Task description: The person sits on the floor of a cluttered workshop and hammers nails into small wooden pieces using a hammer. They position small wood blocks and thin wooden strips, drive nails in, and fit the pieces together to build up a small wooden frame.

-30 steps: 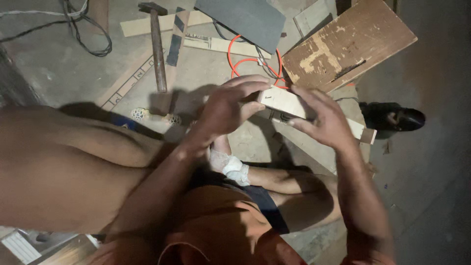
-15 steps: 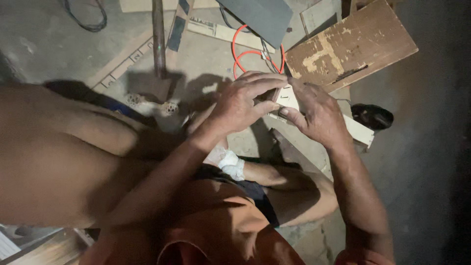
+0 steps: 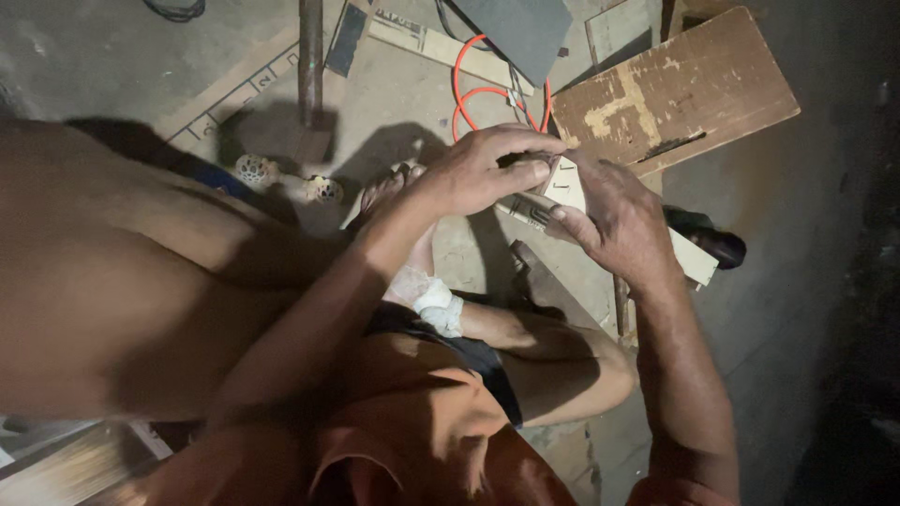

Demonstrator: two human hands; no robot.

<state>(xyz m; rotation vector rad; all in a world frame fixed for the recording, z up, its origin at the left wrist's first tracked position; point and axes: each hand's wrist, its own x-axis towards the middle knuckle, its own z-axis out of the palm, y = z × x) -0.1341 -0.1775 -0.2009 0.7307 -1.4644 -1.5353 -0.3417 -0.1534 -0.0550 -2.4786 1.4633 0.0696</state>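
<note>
Two bare hands meet just right of centre over a concrete floor (image 3: 112,56). The left hand (image 3: 483,169) comes in from 8 o'clock, fingers curled tightly over the upper end of a pale flat strip (image 3: 692,260), thumb pressed along a small dark-banded cylinder (image 3: 527,210) that lies against the strip. The right hand (image 3: 614,220) comes up from 5 o'clock, fingers closed narrowly on the same strip and cylinder, its fingertips touching the left hand's. The strip runs out past the right hand toward 4 o'clock, its far end free.

At 1 o'clock from the hands lies a worn brown board (image 3: 675,89) with pale patches. At 12 o'clock an orange cable (image 3: 461,89) loops on the floor, next to a dark grey flat panel (image 3: 516,28). At 10 o'clock a hammer (image 3: 309,75) stands handle-up beside a marked wooden ruler (image 3: 230,89). A dark shoe (image 3: 717,245) sits at 3 o'clock. Below the hands, a white bandage (image 3: 436,305) wraps an ankle.
</note>
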